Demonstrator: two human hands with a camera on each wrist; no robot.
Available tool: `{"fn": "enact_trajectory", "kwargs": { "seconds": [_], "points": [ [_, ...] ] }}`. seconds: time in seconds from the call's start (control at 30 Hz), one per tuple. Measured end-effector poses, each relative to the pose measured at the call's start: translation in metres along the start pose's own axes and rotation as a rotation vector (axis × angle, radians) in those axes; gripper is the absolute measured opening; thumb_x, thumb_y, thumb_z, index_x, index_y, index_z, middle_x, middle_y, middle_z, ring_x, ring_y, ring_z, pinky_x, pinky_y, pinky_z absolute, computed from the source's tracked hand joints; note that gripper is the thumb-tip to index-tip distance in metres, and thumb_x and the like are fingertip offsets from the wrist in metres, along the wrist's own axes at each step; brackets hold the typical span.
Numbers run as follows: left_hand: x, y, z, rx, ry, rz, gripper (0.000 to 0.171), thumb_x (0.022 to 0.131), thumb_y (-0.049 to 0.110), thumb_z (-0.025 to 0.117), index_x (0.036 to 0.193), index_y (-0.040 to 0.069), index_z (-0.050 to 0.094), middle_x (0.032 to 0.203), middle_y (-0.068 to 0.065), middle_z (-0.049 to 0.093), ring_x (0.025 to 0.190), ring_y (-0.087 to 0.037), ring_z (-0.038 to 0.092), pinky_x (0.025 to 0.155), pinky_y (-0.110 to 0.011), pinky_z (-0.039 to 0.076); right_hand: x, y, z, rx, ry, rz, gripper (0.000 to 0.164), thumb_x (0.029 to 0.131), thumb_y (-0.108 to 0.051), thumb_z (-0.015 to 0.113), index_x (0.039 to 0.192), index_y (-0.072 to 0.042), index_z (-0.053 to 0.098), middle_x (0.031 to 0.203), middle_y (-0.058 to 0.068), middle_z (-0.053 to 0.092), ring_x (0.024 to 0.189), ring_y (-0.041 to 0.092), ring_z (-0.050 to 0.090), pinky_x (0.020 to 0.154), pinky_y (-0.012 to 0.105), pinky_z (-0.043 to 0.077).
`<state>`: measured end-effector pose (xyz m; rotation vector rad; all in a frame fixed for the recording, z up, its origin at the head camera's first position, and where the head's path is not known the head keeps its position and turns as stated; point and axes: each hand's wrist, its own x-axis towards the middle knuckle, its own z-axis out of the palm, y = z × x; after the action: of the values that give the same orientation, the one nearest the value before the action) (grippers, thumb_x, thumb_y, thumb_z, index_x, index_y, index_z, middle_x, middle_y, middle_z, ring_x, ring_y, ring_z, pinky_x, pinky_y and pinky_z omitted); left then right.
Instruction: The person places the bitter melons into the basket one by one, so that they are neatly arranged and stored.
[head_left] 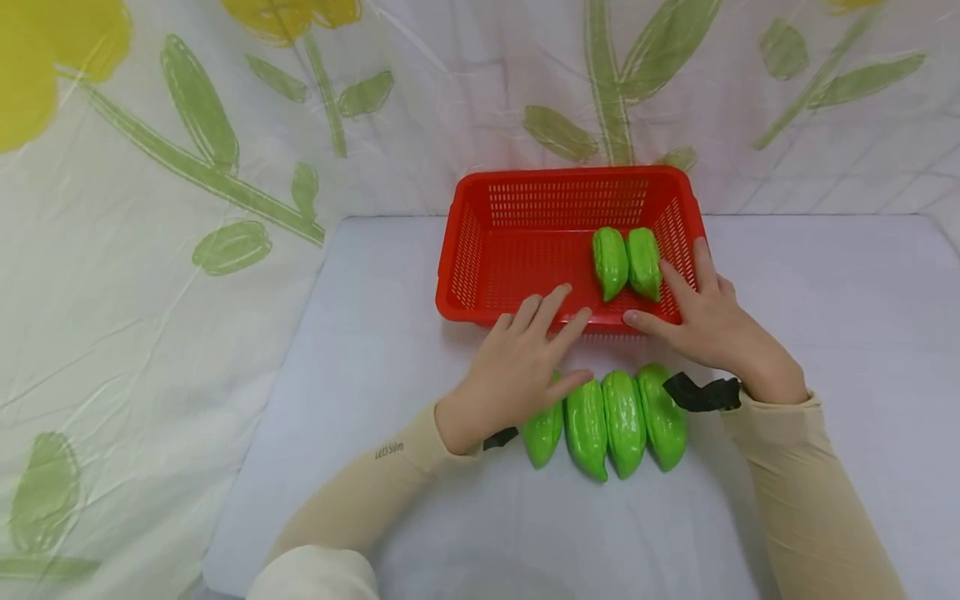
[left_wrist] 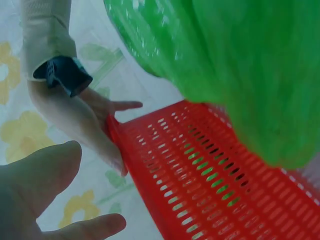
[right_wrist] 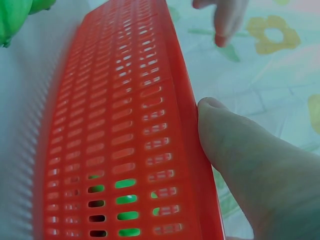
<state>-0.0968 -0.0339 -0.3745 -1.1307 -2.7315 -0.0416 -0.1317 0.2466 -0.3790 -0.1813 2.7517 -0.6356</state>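
Note:
A red slotted plastic basket stands on the table. Two glossy green, ridged vegetables with pointed tips lie side by side in its right part. Several more green vegetables form a row on the table in front. My left hand, fingers spread and holding nothing, hovers over the left end of that row, fingertips by the basket's front rim. My right hand is at the basket's front right corner, thumb against the front rim, fingers spread over the right side. Green shows through the wall slots in both wrist views.
The white table has its far edge just behind the basket. A flower-printed plastic sheet hangs behind and continues down the left side. Dark straps circle the wrists over beige sleeves.

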Motion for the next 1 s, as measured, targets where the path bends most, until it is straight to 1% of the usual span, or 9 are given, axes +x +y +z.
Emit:
{"fn": "enact_trajectory", "kwargs": {
  "seconds": [0.13, 0.2, 0.4, 0.47, 0.57, 0.7, 0.77, 0.87, 1.0],
  "points": [
    [-0.009, 0.003, 0.008, 0.013, 0.016, 0.012, 0.067, 0.101, 0.058, 0.056, 0.155, 0.020, 0.049, 0.162, -0.013, 0.039, 0.133, -0.027, 0.048, 0.088, -0.036, 0.055, 0.001, 0.000, 0.000, 0.008, 0.010, -0.005, 0.108, 0.096, -0.068, 0.056, 0.167, -0.005, 0.005, 0.167, 0.023, -0.033, 0.140, 0.074, 0.014, 0.096, 0.086, 0.036],
    [-0.014, 0.005, 0.013, 0.016, 0.032, 0.023, 0.064, 0.101, 0.056, 0.057, 0.153, 0.019, 0.051, 0.160, -0.013, 0.041, 0.132, -0.027, 0.049, 0.088, -0.036, 0.056, 0.001, 0.000, 0.001, 0.010, 0.015, -0.008, 0.107, 0.096, -0.068, 0.056, 0.167, -0.005, 0.006, 0.167, 0.023, -0.032, 0.140, 0.073, 0.014, 0.096, 0.086, 0.036],
    [-0.029, 0.008, 0.027, -0.014, 0.120, 0.076, 0.050, 0.099, 0.045, 0.065, 0.140, 0.016, 0.064, 0.155, -0.016, 0.049, 0.128, -0.029, 0.055, 0.093, -0.038, 0.057, 0.001, 0.000, 0.001, 0.011, 0.014, -0.006, 0.107, 0.096, -0.069, 0.055, 0.167, -0.006, 0.005, 0.167, 0.022, -0.033, 0.140, 0.072, 0.014, 0.095, 0.085, 0.038],
    [-0.033, 0.010, 0.032, -0.033, 0.127, 0.081, 0.048, 0.098, 0.042, 0.067, 0.139, 0.016, 0.065, 0.153, -0.017, 0.050, 0.127, -0.030, 0.056, 0.092, -0.039, 0.058, 0.000, 0.000, 0.001, 0.009, 0.011, -0.005, 0.107, 0.097, -0.070, 0.054, 0.167, -0.006, 0.004, 0.167, 0.022, -0.033, 0.140, 0.072, 0.014, 0.095, 0.085, 0.038],
    [-0.037, 0.012, 0.040, -0.055, 0.086, 0.072, 0.049, 0.098, 0.042, 0.067, 0.140, 0.017, 0.064, 0.151, -0.016, 0.051, 0.128, -0.030, 0.056, 0.086, -0.038, 0.060, 0.000, 0.001, 0.001, 0.002, 0.004, 0.002, 0.108, 0.096, -0.071, 0.053, 0.167, -0.007, 0.004, 0.167, 0.021, -0.034, 0.140, 0.072, 0.014, 0.094, 0.085, 0.039],
    [-0.040, 0.014, 0.047, -0.082, -0.035, 0.037, 0.050, 0.100, 0.043, 0.065, 0.144, 0.019, 0.061, 0.154, -0.015, 0.048, 0.133, -0.031, 0.052, 0.082, -0.038, 0.060, 0.001, 0.002, 0.001, 0.000, -0.008, 0.014, 0.110, 0.095, -0.073, 0.054, 0.167, -0.008, 0.003, 0.166, 0.019, -0.036, 0.141, 0.072, 0.013, 0.095, 0.085, 0.039],
    [-0.040, 0.015, 0.049, -0.096, -0.078, 0.020, 0.051, 0.101, 0.043, 0.064, 0.145, 0.019, 0.060, 0.155, -0.014, 0.047, 0.134, -0.031, 0.051, 0.083, -0.039, 0.061, 0.001, 0.001, 0.001, 0.001, -0.011, 0.015, 0.110, 0.095, -0.073, 0.054, 0.167, -0.008, 0.004, 0.167, 0.019, -0.035, 0.141, 0.072, 0.013, 0.094, 0.085, 0.039],
    [-0.040, 0.015, 0.050, -0.115, -0.103, 0.003, 0.051, 0.101, 0.042, 0.063, 0.146, 0.019, 0.059, 0.155, -0.014, 0.047, 0.133, -0.032, 0.050, 0.082, -0.038, 0.061, 0.001, 0.001, 0.001, 0.002, -0.009, 0.014, 0.110, 0.094, -0.074, 0.054, 0.167, -0.008, 0.004, 0.167, 0.018, -0.035, 0.142, 0.071, 0.013, 0.095, 0.085, 0.039],
    [-0.039, 0.014, 0.051, -0.134, -0.103, -0.001, 0.049, 0.101, 0.038, 0.063, 0.145, 0.016, 0.060, 0.153, -0.015, 0.049, 0.132, -0.032, 0.050, 0.081, -0.035, 0.062, 0.001, 0.001, 0.000, 0.001, -0.012, 0.014, 0.111, 0.094, -0.075, 0.052, 0.168, -0.008, 0.004, 0.167, 0.016, -0.036, 0.142, 0.072, 0.012, 0.096, 0.085, 0.037]
  ]
}}
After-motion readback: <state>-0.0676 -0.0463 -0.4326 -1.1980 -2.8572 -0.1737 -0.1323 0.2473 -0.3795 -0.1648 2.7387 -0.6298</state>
